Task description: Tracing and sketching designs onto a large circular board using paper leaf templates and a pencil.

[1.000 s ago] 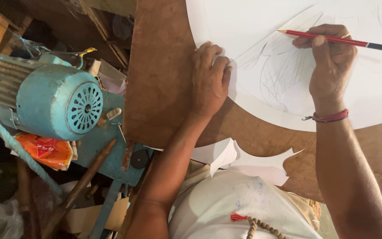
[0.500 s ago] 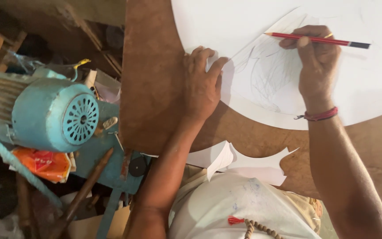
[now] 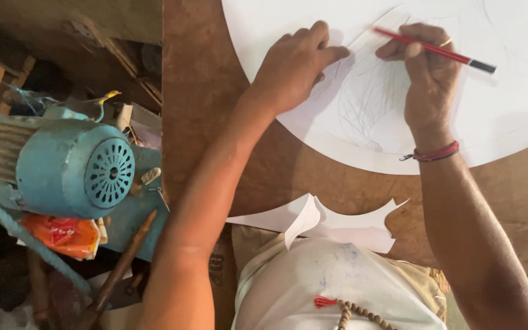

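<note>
head view, teal motor [image 3: 71, 168] at far left, left hand [image 3: 294, 64] flat with fingers spread on white sheet [image 3: 508, 116] across brown tabletop [image 3: 197, 91], right hand [image 3: 429, 76] with grip closed around red pencil [image 3: 432, 49], cut paper scraps [image 3: 337, 223] below

Pretty cramped workshop corner. A brown wooden board [image 3: 215, 122], worn and a bit stained, fills the middle and runs off toward 3 o'clock. Over at 9 o'clock sits a dusty teal electric motor [image 3: 74, 168] with a round vented end cap, on a teal frame. Orange plastic wrapping [image 3: 62, 235] is wedged under it around 8 o'clock, beside a wooden handle [image 3: 123, 263]. At 10 o'clock it's dark, scrap wood I think. Light is soft and warm.
</note>
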